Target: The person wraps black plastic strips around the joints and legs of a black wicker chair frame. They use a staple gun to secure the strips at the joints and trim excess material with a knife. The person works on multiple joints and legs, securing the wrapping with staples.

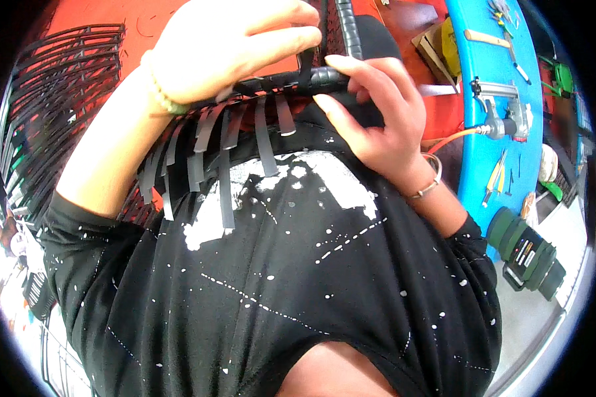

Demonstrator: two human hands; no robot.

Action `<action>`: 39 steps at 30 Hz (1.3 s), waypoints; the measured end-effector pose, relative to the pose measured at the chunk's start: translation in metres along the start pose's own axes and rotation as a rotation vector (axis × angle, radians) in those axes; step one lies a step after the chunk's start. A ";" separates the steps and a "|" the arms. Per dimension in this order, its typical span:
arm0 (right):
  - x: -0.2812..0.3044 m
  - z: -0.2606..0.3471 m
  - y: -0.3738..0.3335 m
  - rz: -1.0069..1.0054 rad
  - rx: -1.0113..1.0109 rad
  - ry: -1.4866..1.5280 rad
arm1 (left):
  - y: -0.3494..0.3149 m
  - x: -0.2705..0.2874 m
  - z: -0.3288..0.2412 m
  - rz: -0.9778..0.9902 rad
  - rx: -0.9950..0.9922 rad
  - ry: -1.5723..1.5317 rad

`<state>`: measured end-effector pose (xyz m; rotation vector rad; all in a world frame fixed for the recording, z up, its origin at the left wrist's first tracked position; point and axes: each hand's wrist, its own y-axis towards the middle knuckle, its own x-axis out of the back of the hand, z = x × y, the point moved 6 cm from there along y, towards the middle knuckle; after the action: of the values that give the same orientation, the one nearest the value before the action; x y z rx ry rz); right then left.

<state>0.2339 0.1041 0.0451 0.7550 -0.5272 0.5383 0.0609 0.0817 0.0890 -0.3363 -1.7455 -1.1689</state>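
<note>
A black woven piece (265,85) with a wrapped bar along its edge lies across my lap, and several flat dark strips (225,172) hang loose from it over my shirt. My left hand (235,49) reaches over the bar from the left. Its fingers are bent together at a narrow black strip (305,66) that rises from the bar; the fingertips' far side is hidden. At the bar's right end, my right hand (387,106) has thumb and forefinger closed around the wrapped corner (328,78). A second wrapped bar (349,30) runs away from me there.
A dark slatted woven panel (66,86) stands at the left over a red floor (146,30). The blue table (473,165) at the right carries a metal air tool (503,122) with an orange hose, pliers (495,175) and a wooden handle (487,38). A green cylinder (526,251) lies below it.
</note>
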 end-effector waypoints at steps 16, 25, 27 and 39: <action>-0.034 -0.001 -0.034 0.574 -0.325 0.400 | -0.042 -0.042 0.032 0.271 0.673 -0.228; -0.032 0.004 -0.027 0.649 -0.292 0.259 | -0.081 -0.083 0.044 0.271 1.401 -1.236; -0.031 0.005 -0.027 0.647 -0.281 0.256 | -0.093 -0.097 0.042 0.257 1.491 -1.457; -0.030 0.008 -0.028 0.600 -0.217 0.206 | -0.098 -0.109 0.037 0.346 1.580 -1.765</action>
<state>0.2277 0.0734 0.0174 0.3180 -0.6078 1.0838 0.0284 0.0922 -0.0579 -0.6280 -3.0702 1.4986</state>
